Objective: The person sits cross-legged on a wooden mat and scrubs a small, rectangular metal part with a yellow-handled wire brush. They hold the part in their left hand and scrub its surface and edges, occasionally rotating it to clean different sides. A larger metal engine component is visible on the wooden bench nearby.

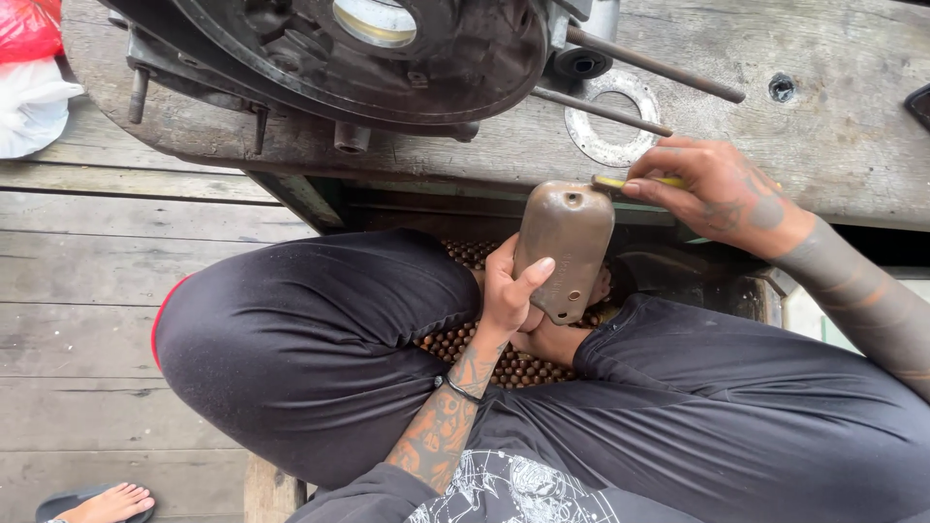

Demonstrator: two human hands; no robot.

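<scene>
My left hand [511, 291] grips a brownish, rounded metal cover plate [567, 242] with small holes, held upright above my lap. My right hand [712, 189] pinches a thin yellow-handled tool [630, 182] whose tip touches the top right edge of the cover. I sit cross-legged in dark trousers [310, 339] on a mat of brown wooden beads [484, 353].
A dark round engine casing [387, 58] with bolts and two metal rods [630, 58] lies on a thick wooden bench [775, 145]. A flat metal ring [610, 116] rests beside it. Red and white bags [29, 77] lie at the upper left. A foot in a sandal [97, 504] shows at the bottom left.
</scene>
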